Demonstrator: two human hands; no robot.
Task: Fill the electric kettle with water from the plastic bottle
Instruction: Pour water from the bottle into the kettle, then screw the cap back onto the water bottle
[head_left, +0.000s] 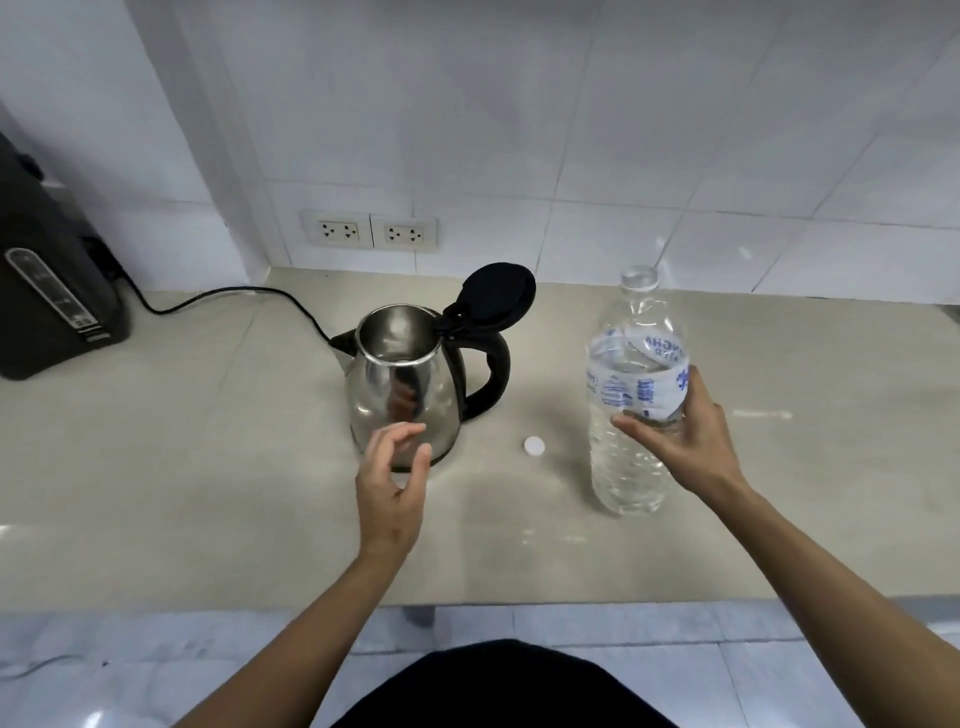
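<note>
A steel electric kettle (402, 387) with a black handle stands on the counter, its black lid (498, 292) flipped up and the mouth open. My left hand (395, 486) hovers just in front of the kettle's base, fingers apart, holding nothing. A clear plastic water bottle (631, 374) stands upright to the right, uncapped, partly filled with water. My right hand (680, 436) is wrapped around the bottle's middle, just below its label. The white bottle cap (534, 445) lies on the counter between kettle and bottle.
A black appliance (52, 301) stands at the far left, and a black cord (234, 299) runs across the counter to the kettle. Two wall sockets (371, 231) sit behind the kettle. The beige counter (208, 493) ends at a front edge near my body.
</note>
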